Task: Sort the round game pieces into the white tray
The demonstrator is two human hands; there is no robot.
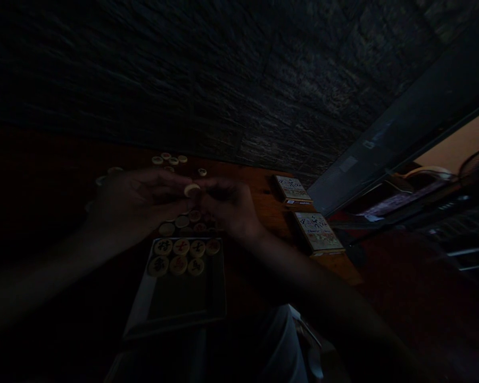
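Observation:
My left hand (138, 199) and my right hand (227, 205) meet above the table, fingers pinched around one round pale game piece (191, 190). Just below them lies an open box (179, 298) with several round pieces in two rows at its far end, such as a black-marked piece (163, 246) and a red-marked piece (178, 264). Loose pieces (166, 229) lie on the table between the box and my hands, partly hidden by my fingers. The picture is dark.
More loose pieces (174, 160) lie near the stone wall (223, 80). Two printed boxes, one farther (292, 188) and one nearer (317, 231), rest at the right end of the wooden table (265, 205). A metal frame rises beyond them.

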